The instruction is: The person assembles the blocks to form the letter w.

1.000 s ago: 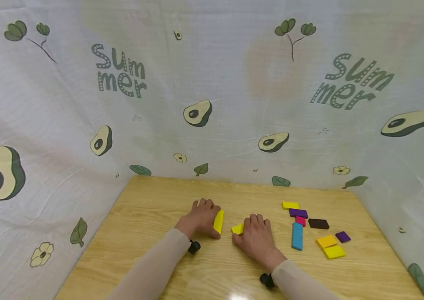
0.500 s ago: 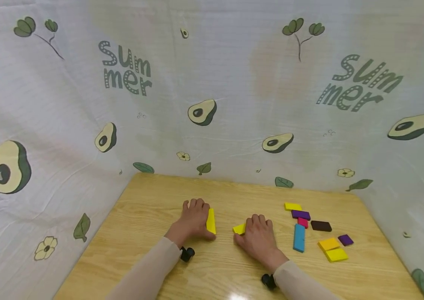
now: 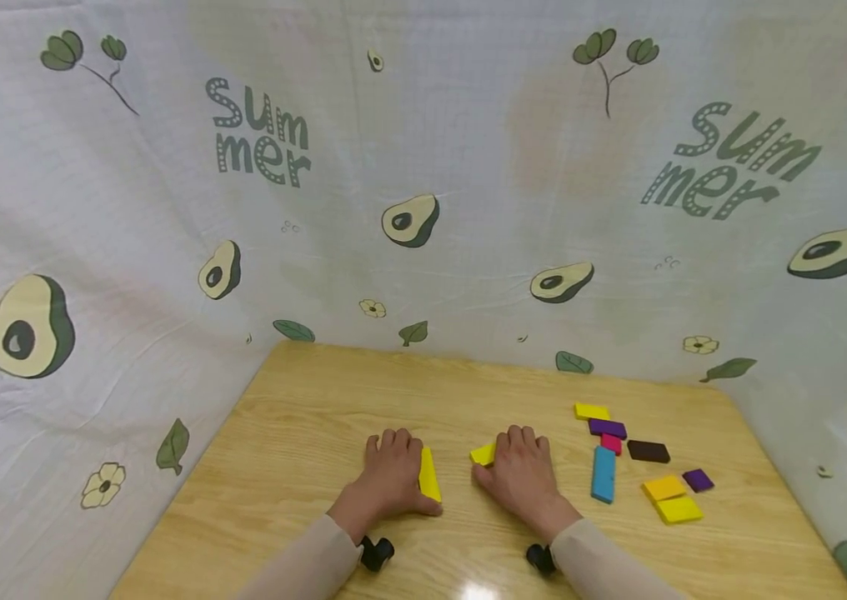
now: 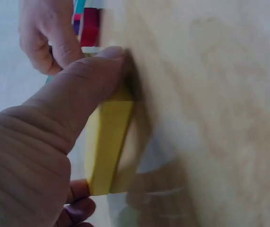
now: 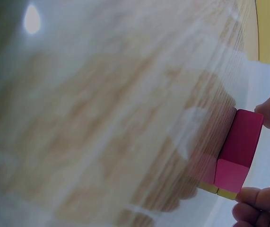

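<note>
My left hand (image 3: 392, 473) grips a long yellow block (image 3: 429, 475) between thumb and fingertips, left of the table's middle. In the left wrist view this yellow block (image 4: 111, 142) stands on its narrow side, the thumb at its near end. To the right, my right hand (image 3: 521, 471) lies over a magenta block (image 5: 239, 142), which the head view hides. The right wrist view shows the thumb at one end of it and fingertips at the other. Against its far end sits a yellow block (image 3: 482, 454), sticking out left of the hand. A gap separates the two hands.
Right of my right hand lie a blue block (image 3: 603, 475), a pink one (image 3: 610, 444), a purple one (image 3: 607, 428), a yellow one (image 3: 591, 412) and a dark brown one (image 3: 649, 451). Orange (image 3: 664, 487) and yellow (image 3: 679, 509) blocks touch near a small purple block (image 3: 698, 480). Printed cloth hangs behind.
My left hand has drawn back toward the front edge and a little left, bringing the long yellow block along. The right hand has stayed in nearly the same place; the head view has shifted slightly.
</note>
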A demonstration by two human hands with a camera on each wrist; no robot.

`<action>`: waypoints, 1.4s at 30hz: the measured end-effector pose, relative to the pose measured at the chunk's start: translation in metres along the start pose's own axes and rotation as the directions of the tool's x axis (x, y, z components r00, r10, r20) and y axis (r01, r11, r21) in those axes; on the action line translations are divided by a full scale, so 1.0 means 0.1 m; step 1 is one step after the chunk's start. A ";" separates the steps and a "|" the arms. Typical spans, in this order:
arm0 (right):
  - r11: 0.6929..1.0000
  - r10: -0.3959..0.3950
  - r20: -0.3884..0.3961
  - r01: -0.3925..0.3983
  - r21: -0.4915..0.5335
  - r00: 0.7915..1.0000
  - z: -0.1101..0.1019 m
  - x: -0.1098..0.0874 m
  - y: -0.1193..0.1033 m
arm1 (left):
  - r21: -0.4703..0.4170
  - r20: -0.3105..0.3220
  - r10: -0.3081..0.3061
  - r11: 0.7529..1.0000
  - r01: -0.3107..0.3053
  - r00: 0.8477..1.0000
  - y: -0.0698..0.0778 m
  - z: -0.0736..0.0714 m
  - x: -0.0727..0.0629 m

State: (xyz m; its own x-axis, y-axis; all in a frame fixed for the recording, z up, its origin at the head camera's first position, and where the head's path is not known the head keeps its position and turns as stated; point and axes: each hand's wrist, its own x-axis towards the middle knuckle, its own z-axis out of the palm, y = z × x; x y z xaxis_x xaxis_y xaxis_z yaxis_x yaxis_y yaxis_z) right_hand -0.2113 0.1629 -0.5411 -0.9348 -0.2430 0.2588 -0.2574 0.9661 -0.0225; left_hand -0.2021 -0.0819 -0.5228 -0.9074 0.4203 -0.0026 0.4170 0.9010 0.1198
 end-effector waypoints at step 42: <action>1.000 0.000 0.021 -0.001 0.028 1.000 -0.03 -0.01 0.01 | -0.246 -0.071 0.133 0.958 -0.147 0.989 -0.15 0.21 -0.26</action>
State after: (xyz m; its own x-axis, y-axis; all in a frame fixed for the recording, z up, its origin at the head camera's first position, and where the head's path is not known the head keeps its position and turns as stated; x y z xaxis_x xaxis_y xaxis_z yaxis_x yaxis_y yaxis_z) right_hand -0.2101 0.1642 -0.5383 -0.9399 -0.2446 0.2384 -0.2634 0.9634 -0.0501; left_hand -0.1837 -0.1035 -0.5453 -0.8452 0.5279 0.0835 0.5196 0.7751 0.3595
